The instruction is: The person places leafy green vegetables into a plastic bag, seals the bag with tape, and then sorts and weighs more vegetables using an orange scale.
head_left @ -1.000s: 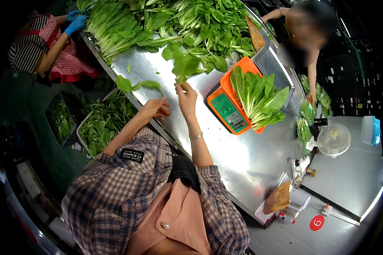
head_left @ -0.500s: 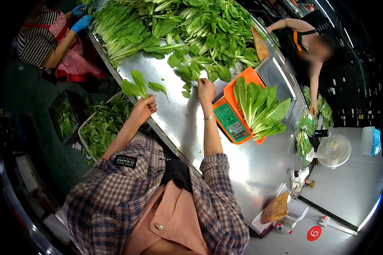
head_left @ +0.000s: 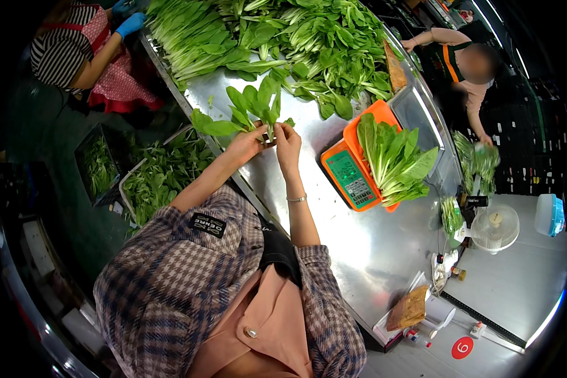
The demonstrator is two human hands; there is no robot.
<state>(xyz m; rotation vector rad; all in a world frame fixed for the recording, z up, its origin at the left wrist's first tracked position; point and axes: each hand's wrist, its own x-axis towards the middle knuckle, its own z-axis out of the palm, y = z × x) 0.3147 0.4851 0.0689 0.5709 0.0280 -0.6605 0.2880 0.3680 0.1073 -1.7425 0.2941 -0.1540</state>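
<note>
My left hand (head_left: 249, 145) is closed on a few stalks of leafy greens (head_left: 258, 107), their leaves spreading up and to the left. Right beside it, my right hand (head_left: 287, 143) pinches the same greens near their lower ends; its fingers partly hide the stems. Both hands hover over the near left edge of the metal table (head_left: 334, 233). To the right, an orange digital scale (head_left: 354, 179) carries a bunch of greens (head_left: 390, 157). Beyond my hands lies a large heap of the same leafy greens (head_left: 321, 50).
Crates of loose greens (head_left: 170, 170) stand on the floor at left. A person in blue gloves (head_left: 131, 24) works far left; another person (head_left: 479, 107) handles bagged greens (head_left: 475, 157) at right. A white fan (head_left: 494, 227) and a wooden block (head_left: 408, 309) are at right.
My right hand has moved left and toward me with greens, meeting my left hand, which has shifted right. The other person at right has lifted a bag of greens.
</note>
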